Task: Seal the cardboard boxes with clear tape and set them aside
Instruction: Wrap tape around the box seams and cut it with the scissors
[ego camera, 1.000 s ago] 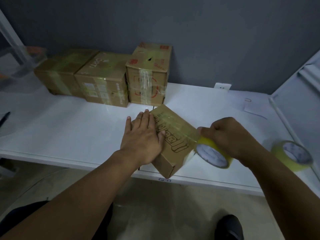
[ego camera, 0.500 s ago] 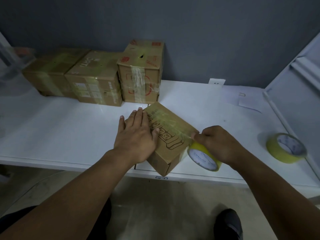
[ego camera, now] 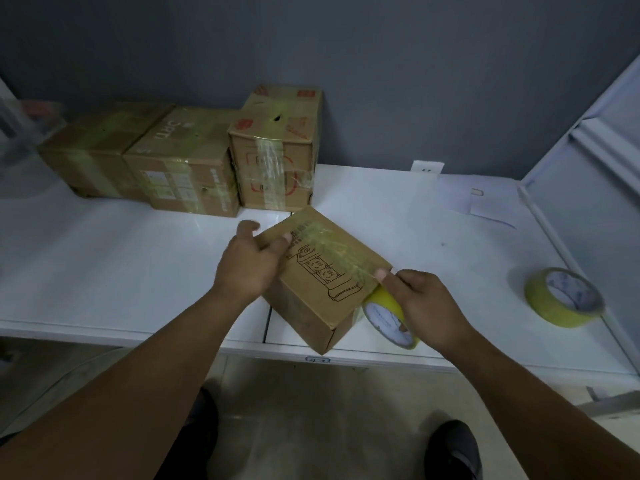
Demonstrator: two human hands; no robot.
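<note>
While the left hand (ego camera: 247,268) grips the box (ego camera: 323,271) at the table's (ego camera: 104,271) front edge, the right hand (ego camera: 420,306), fingers curled around the tape roll (ego camera: 388,315), should probably pull the strip tight and flat down the side.

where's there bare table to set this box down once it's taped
Widest bare patch: the left of the table, in front of the three taped boxes and left of the left hand. A smaller patch lies between the box in hand and the spare tape roll. The back left is crowded.
</note>
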